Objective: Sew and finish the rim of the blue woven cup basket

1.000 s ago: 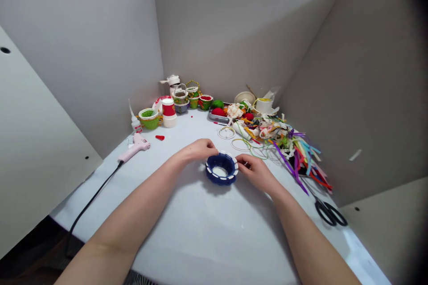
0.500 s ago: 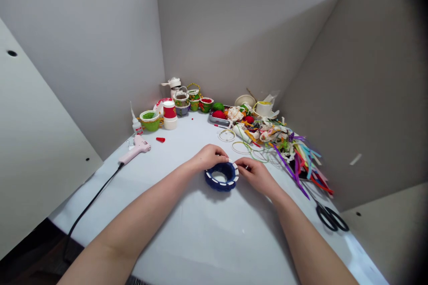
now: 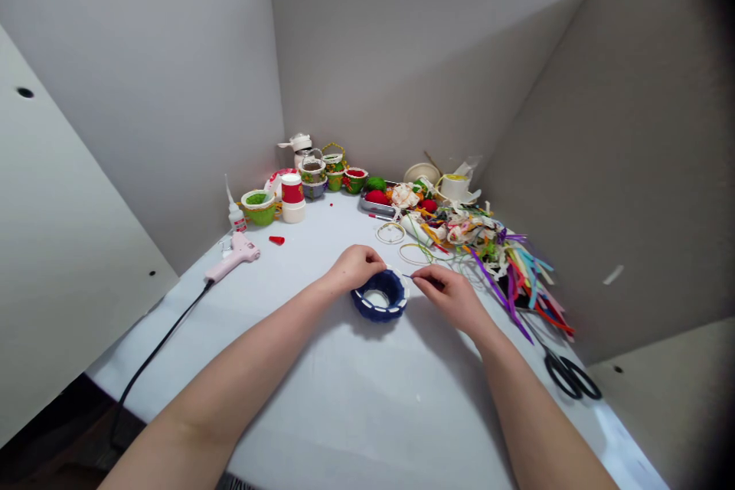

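Note:
A navy-blue woven ring or small basket (image 3: pixel 379 297) with white stitching along its rim sits on the white table (image 3: pixel 367 406). My left hand (image 3: pixel 356 268) grips its far left rim, fingers curled over the edge. Just right of the rim, my right hand (image 3: pixel 451 297) pinches a thin dark strand (image 3: pixel 406 276) between finger and thumb. The strand's far end points toward the rim, and I cannot tell whether it touches it. The basket's inside shows a pale centre.
Behind the hands lie a pink glue gun (image 3: pixel 233 256) with a black cord, a glue bottle (image 3: pixel 236 218), several small craft baskets (image 3: pixel 313 172), and a heap of coloured paper strips (image 3: pixel 517 276). Black scissors (image 3: pixel 568 377) lie at the right. Grey walls enclose the table.
My right hand has moved right, away from the rim, with the thin strand now visible in its fingers. The basket has tilted slightly, showing more of its inside.

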The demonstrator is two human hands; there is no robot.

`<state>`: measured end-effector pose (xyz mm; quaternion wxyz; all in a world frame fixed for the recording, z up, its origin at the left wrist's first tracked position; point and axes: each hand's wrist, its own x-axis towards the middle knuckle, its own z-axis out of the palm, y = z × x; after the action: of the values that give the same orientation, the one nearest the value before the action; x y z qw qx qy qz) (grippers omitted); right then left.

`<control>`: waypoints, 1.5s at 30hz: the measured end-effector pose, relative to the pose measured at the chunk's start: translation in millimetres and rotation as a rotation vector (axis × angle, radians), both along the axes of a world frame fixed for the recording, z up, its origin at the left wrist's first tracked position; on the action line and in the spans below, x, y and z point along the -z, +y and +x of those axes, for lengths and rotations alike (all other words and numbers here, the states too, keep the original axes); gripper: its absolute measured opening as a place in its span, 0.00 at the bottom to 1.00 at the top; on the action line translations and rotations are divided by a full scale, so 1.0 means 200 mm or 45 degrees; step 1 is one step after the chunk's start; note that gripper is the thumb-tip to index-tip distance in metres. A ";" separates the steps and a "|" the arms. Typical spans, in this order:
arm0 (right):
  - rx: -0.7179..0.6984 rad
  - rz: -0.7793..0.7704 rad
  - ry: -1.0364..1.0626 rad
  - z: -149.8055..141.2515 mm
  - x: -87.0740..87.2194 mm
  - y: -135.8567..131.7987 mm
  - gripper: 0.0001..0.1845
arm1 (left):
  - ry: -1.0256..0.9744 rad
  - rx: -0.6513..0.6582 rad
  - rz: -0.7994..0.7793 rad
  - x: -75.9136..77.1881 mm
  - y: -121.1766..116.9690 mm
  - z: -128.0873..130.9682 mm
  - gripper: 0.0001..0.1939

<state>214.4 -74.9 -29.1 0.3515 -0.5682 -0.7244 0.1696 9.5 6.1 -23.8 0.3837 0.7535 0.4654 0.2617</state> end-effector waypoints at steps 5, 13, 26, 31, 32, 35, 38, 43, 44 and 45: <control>-0.067 0.056 0.053 -0.05 -0.04 -0.04 0.09 | 0.029 -0.019 0.045 0.00 -0.01 0.01 0.11; -0.150 0.146 0.000 -0.07 -0.05 -0.04 0.09 | 0.057 -0.016 0.059 -0.02 -0.02 0.01 0.11; -0.251 0.096 -0.085 -0.03 -0.07 -0.06 0.11 | 0.017 -0.010 0.002 0.00 -0.01 0.01 0.11; -0.231 0.087 -0.106 -0.01 -0.08 -0.06 0.10 | -0.001 -0.023 -0.012 0.02 0.00 0.01 0.12; -0.225 0.082 -0.111 -0.01 -0.08 -0.06 0.10 | -0.004 -0.022 -0.012 0.02 0.00 0.01 0.12; -0.204 0.062 -0.124 0.00 -0.08 -0.05 0.10 | -0.008 -0.021 -0.016 0.02 0.00 0.01 0.12; -0.203 0.044 -0.136 0.00 -0.08 -0.05 0.10 | -0.005 -0.025 -0.020 0.01 0.00 0.01 0.12; -0.249 -0.059 -0.128 -0.02 -0.06 -0.04 0.10 | 0.018 -0.070 -0.025 0.01 -0.01 0.01 0.10; -0.232 -0.071 -0.121 -0.02 -0.05 -0.04 0.10 | 0.029 -0.091 -0.025 0.01 0.00 0.01 0.10; -0.206 -0.075 -0.115 -0.03 -0.04 -0.04 0.10 | 0.042 -0.113 -0.027 0.00 0.00 0.01 0.10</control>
<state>209.1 -82.1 -21.1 0.2868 -0.5250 -0.7778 0.1929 11.3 5.8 -24.4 0.3719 0.7323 0.5073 0.2609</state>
